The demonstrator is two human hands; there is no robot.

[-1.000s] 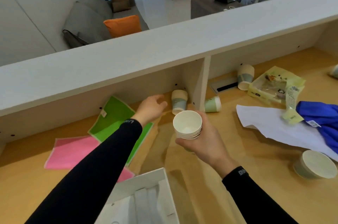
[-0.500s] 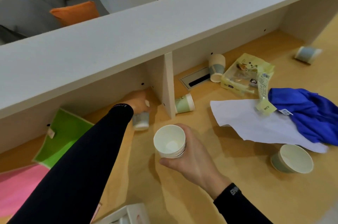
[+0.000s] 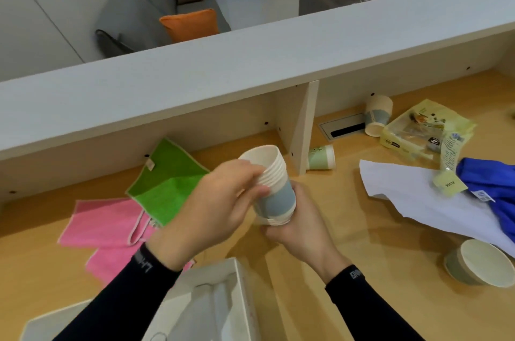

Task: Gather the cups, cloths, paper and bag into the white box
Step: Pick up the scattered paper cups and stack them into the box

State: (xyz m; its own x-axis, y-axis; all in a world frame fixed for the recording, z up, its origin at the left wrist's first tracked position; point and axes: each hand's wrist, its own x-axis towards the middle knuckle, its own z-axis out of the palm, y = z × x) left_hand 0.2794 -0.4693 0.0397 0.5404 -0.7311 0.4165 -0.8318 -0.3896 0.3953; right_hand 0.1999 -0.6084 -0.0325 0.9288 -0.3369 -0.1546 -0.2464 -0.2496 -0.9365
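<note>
I see a long grey shelf (image 3: pixel 250 67) over a wooden desk (image 3: pixel 362 257). The white box (image 3: pixel 239 285) stands at the near edge, below my left wrist, and I see no cup, cloth, paper or bag in the part of it that shows.

A white sheet of paper (image 3: pixel 412 195) lies flat well to the right of my fingers, and a blue fabric piece (image 3: pixel 493 190) rests on its far right side. The pink cloth (image 3: pixel 103 226) lies to the left of my left hand, and the green cloth (image 3: pixel 167 184) overlaps its upper edge, partly leaning on the back wall. A yellow plastic bag (image 3: pixel 418 131) lies beyond the paper, far right of my fingers.

My left hand (image 3: pixel 220 201) has its fingers curled round the upper part of a stack of cups (image 3: pixel 274 187), just under the rims. My right hand (image 3: pixel 301 226) grips the bottom of the same stack from behind, fingers bent round it. The stack is tilted and is held above the desk, just beyond the box.

A wide cup (image 3: pixel 479 262) lies on its side low to the right. A green cup (image 3: pixel 322 157) lies on its side just beyond my right fingers, beside the shelf divider (image 3: pixel 302 129). One more cup (image 3: pixel 377 115) stands upside down near the bag.
</note>
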